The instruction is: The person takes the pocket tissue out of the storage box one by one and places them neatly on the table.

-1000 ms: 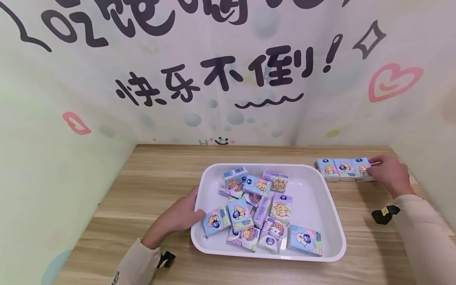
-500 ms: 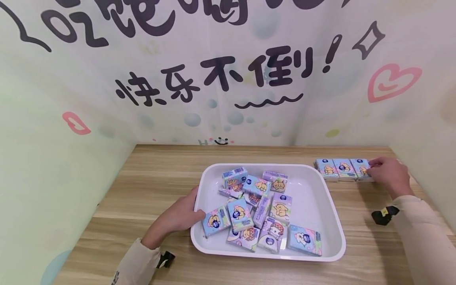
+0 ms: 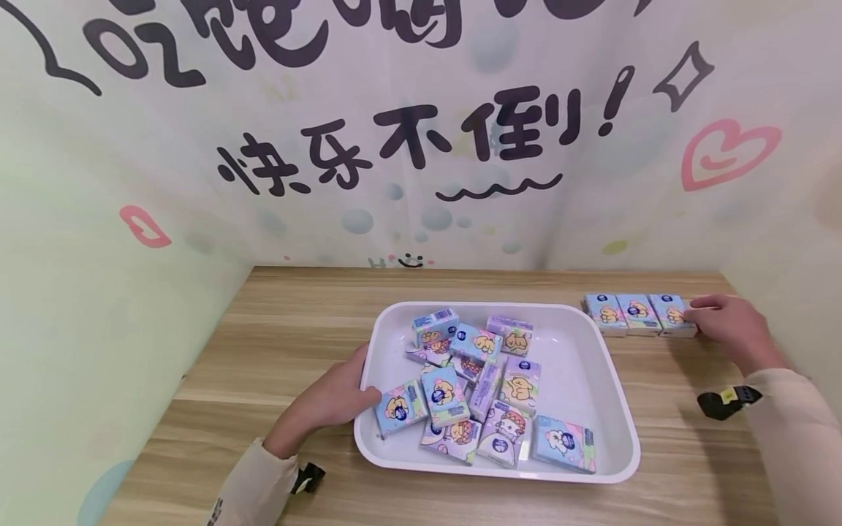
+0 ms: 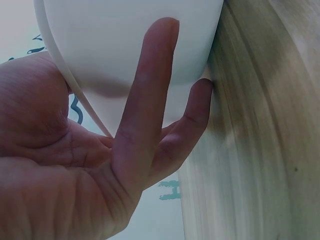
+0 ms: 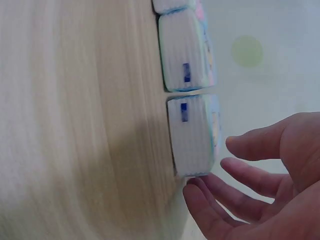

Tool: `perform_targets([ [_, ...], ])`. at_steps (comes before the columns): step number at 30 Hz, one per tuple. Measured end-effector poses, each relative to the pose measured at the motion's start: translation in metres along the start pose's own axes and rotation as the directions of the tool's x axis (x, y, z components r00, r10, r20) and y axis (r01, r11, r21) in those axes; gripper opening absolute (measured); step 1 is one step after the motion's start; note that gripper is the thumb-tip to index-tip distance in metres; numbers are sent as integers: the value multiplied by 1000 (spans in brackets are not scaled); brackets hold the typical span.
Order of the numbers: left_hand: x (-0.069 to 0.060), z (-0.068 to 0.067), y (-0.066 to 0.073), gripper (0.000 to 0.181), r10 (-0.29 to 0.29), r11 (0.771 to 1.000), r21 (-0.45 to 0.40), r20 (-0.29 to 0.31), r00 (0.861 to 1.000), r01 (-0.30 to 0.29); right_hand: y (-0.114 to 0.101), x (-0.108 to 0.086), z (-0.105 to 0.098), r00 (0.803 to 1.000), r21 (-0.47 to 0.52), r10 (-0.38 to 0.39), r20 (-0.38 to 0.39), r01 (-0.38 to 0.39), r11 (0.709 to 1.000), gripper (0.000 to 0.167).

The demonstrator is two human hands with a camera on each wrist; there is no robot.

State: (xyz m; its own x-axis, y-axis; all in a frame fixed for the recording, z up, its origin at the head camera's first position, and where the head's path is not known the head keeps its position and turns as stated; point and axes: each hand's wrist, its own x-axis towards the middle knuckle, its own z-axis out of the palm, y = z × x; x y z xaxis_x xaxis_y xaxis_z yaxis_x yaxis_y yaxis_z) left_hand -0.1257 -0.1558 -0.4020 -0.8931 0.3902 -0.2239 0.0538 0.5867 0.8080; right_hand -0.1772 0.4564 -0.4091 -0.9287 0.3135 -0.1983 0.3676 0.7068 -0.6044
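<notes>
My left hand [image 3: 342,391] holds the left rim of a white plastic tray [image 3: 608,409]. Its thumb lies over the rim, and in the left wrist view the fingers [image 4: 150,95] rest along the tray's outer wall. Inside the tray, small blue and purple tissue packs with cartoon dogs lie in a loose heap, among them a blue pack [image 3: 564,443] at the front right. At the back right, three blue tissue packs stand side by side in a row. Beside the row's right-end pack [image 5: 192,135] is my right hand [image 3: 737,329], fingers loosely bent and holding nothing.
The wooden table [image 3: 276,321] meets a printed cloth backdrop [image 3: 316,241] at its back edge, with more cloth at both sides. Black wrist cameras [image 3: 726,400] are strapped at each sleeve.
My right hand has let go of the right-end tissue pack and drawn slightly right. That pack stays in the row. The left hand and tray hold their place.
</notes>
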Motion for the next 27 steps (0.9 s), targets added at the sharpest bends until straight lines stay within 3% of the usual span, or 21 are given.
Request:
perform_targets([
  [4, 0, 0, -1, 88, 0, 1000, -2, 4, 1000, 0, -6, -10, -1, 1000, 10, 5, -26, -5, 1000, 63],
  [16, 0, 0, -2, 87, -3, 1000, -6, 2, 1000, 3, -43, -41, 1, 990, -50, -142, -19, 141, 989, 60],
  [27, 1, 0, -2, 86, 3, 1000, -2, 5, 1000, -3, -96, -82, 17, 921, -145, -383, 66, 389, 910, 50],
])
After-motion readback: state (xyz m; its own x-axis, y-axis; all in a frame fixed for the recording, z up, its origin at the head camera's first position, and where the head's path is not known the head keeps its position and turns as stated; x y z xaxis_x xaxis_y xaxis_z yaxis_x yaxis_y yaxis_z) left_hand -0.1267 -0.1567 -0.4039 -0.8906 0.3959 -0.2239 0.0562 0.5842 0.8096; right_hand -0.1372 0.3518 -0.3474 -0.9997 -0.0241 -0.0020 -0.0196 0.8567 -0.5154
